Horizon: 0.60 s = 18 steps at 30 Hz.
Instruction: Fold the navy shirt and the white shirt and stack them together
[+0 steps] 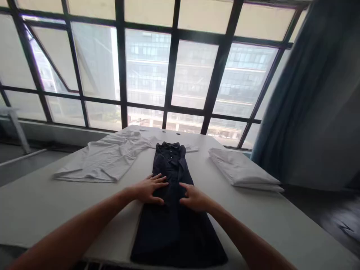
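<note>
A dark navy garment [180, 232] with a collar and buttons lies lengthwise on the white table, its collar at the far end and its wide hem at the near edge. Its sleeves lie folded in over the upper part. My left hand [150, 189] rests on its left side with the fingers spread. On the right side, my right hand [195, 197] touches the cloth, thumb and index finger apart; its other fingers are hidden.
On the white table [253, 213], a rumpled white shirt [104, 157] lies at the left and a folded white cloth [244, 168] at the right. Large windows [147, 67] stand behind; a dark curtain [298, 93] hangs at the right.
</note>
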Motion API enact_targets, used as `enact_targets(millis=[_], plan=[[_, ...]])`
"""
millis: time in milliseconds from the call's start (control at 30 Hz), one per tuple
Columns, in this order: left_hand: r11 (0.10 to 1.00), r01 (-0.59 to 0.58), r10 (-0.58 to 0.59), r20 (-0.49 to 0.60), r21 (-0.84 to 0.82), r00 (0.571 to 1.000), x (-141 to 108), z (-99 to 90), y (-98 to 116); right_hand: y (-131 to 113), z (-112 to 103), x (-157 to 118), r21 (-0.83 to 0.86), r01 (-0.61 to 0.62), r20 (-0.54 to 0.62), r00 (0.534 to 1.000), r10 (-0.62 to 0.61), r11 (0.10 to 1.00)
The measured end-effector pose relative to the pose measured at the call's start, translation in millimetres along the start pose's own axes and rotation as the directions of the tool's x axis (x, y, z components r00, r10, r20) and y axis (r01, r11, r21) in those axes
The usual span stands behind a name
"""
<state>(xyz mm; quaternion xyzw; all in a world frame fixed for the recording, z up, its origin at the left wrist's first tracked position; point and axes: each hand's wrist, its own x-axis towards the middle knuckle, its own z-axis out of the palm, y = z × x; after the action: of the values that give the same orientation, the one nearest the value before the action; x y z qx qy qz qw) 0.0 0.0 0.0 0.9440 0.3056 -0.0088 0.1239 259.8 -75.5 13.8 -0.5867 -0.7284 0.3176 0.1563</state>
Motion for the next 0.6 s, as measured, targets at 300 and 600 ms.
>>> enact_targets(millis=[300,600], plan=[[0.990,-0.126,0.128,0.040,-0.060,0.991,-9.3,4.9,17.8,0.1,5.2,2.2,0.084,0.103,0.015,0.994,-0.104,0.991],[0.987,0.151,-0.149,0.027,-0.055,0.988,-19.4,-5.9,1.6,-18.3,17.7,-16.4,-0.022,0.314,-0.002,0.949,-0.314,0.949]])
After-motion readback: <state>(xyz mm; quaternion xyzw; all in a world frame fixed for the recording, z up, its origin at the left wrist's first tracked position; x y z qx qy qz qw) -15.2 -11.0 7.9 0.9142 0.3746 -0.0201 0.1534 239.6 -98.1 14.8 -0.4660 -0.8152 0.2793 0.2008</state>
